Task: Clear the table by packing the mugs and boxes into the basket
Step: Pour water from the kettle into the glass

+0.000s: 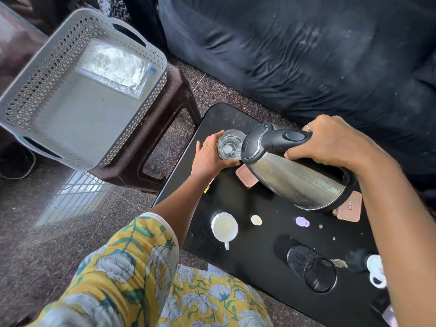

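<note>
Head cam: right hand (330,142) wrapped around the kettle (295,171) handle, tipping it at a glass (230,145) the left hand (210,156) grips. Packing looks paused; white mug (224,226) and pink boxes (349,210) sit on the table (259,256), basket (77,90) well apart. Next, probably free a hand.

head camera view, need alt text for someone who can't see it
A person's right hand tilts a steel kettle toward a clear glass held by the left hand over a black table. A white mug stands nearer; a grey basket sits on a stool, left.
</note>
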